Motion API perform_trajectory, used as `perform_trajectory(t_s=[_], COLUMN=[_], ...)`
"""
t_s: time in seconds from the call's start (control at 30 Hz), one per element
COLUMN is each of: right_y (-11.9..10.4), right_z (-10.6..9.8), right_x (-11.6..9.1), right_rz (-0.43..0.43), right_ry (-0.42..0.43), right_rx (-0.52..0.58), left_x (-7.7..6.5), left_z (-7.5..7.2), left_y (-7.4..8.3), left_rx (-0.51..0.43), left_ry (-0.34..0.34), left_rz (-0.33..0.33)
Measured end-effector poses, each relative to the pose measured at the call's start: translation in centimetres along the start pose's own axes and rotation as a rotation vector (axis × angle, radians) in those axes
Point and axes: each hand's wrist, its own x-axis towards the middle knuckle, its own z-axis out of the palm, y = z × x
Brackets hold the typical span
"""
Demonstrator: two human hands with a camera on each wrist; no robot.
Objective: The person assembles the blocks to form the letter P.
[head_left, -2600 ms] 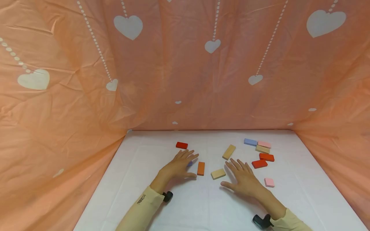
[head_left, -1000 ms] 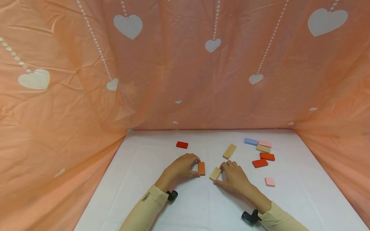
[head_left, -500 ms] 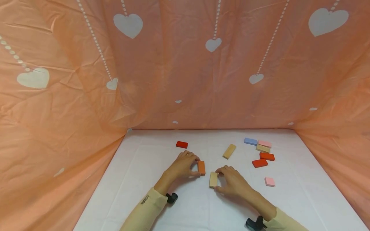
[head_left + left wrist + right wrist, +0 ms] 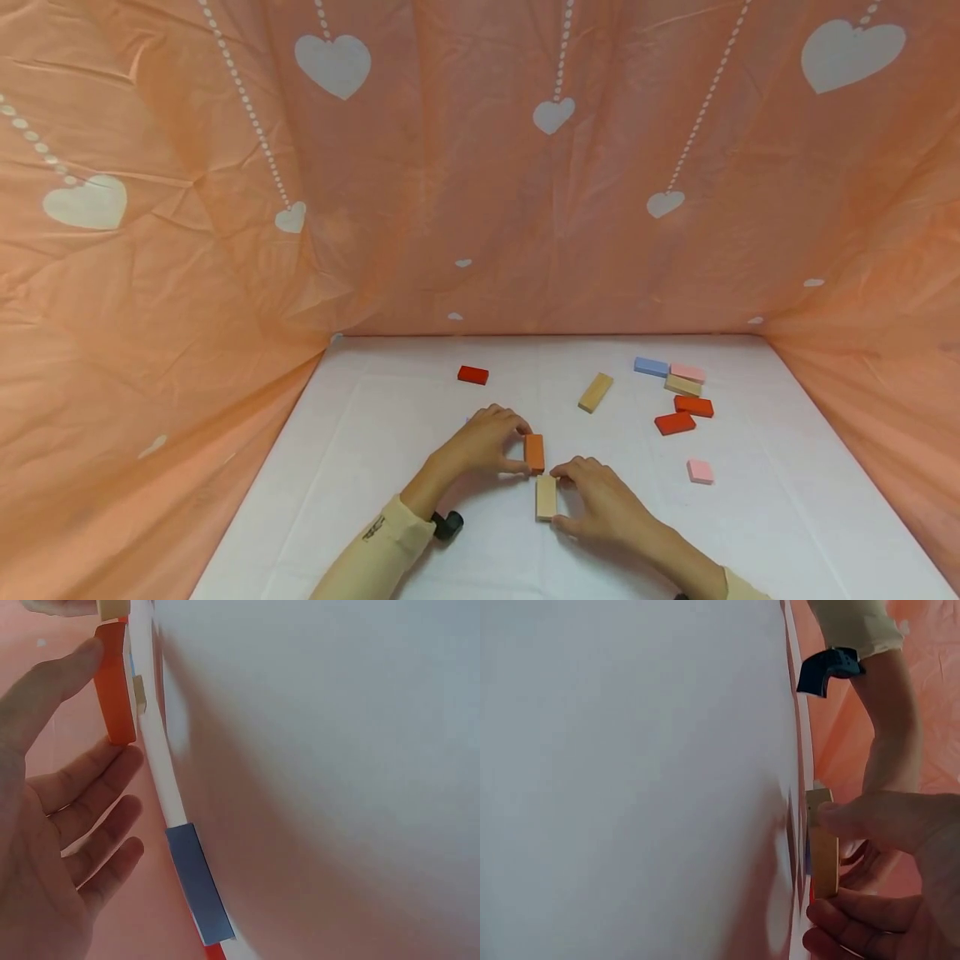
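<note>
My left hand [image 4: 483, 442] pinches an orange block [image 4: 534, 452] by its two ends, thumb at the near end and fingertips at the far end. My right hand [image 4: 600, 504] likewise holds a pale wooden block [image 4: 546, 498] between thumb and fingers. That wooden block sits just nearer to me than the orange one, roughly in line with it, their ends close together; whether they touch I cannot tell. In the left wrist view a blue block [image 4: 199, 885] lies beyond the fingers; the left hand hides nearly all of it in the head view.
A red block [image 4: 473, 375] lies at the back left and a plain wooden block [image 4: 596, 392] at back centre. On the right are a light blue block [image 4: 651, 367], a pink block [image 4: 687, 372], another wooden block [image 4: 682, 385], two red blocks [image 4: 675, 423] and a small pink block [image 4: 701, 472].
Both hands, earlier spread above the table, have taken hold of blocks. The wooden block has been turned lengthwise and drawn towards me; the orange block has moved slightly right and nearer.
</note>
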Motion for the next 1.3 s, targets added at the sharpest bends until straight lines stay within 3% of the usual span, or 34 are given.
perform_trajectory(t_s=[0.27, 0.47, 0.77, 0.9, 1.3], right_y=[-0.6, -0.9, -0.3, 0.0, -0.5], right_z=[1.0, 0.8, 0.5, 0.6, 0.5], right_x=[-0.9, -1.1, -1.6, -1.5, -1.4], right_rz=[-0.038, -0.011, 0.001, -0.019, 0.018], right_ry=[0.009, -0.026, 0.012, 0.037, -0.007], right_rx=[-0.035, -0.042, 0.024, 0.005, -0.001], left_x=[-0.1, -0.2, -0.6, -0.7, -0.6], left_z=[0.4, 0.8, 0.8, 0.7, 1.0], left_y=[0.9, 1.2, 1.3, 1.3, 1.5], left_rx=[0.028, 0.028, -0.111, -0.148, -0.087], left_ry=[-0.031, -0.056, -0.105, -0.093, -0.069], left_rz=[0.018, 0.032, -0.014, -0.030, -0.029])
